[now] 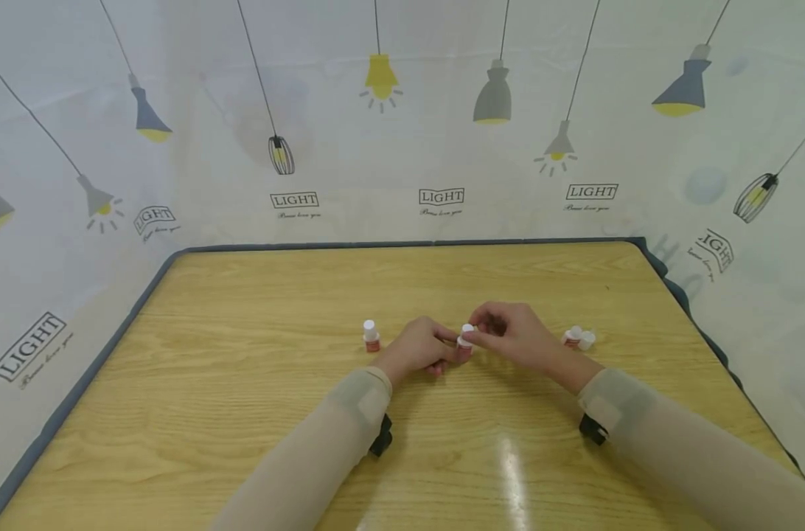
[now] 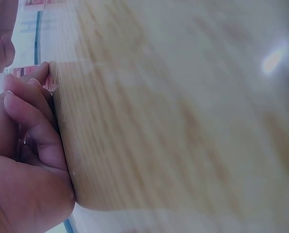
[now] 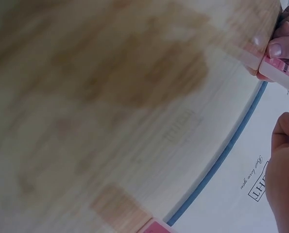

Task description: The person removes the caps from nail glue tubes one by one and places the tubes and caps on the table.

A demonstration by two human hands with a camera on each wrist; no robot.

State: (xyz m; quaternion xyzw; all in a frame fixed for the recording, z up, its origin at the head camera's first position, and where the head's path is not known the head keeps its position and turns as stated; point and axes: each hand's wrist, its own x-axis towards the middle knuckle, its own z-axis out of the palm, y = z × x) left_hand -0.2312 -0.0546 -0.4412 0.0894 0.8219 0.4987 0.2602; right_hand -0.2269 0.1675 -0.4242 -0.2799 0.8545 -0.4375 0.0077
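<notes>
In the head view a small white bottle (image 1: 465,343) with a red-and-white label stands between my hands on the wooden table. My left hand (image 1: 421,345) grips its body low down, the fingers around the label. Thumb and index finger of my right hand (image 1: 518,335) pinch the white cap (image 1: 467,327) at the top. The right wrist view shows the bottle (image 3: 280,70) with left fingertips pressed along its label; its cap end runs out of frame. In the left wrist view, the left hand (image 2: 30,131) rests against the tabletop and largely hides the bottle.
A second bottle (image 1: 371,337) with its white cap on stands left of my left hand. Behind my right wrist is another bottle (image 1: 573,338), a white cap-like piece (image 1: 587,340) beside it. The wooden table (image 1: 276,310) meets a printed curtain (image 1: 349,147) at its far edge.
</notes>
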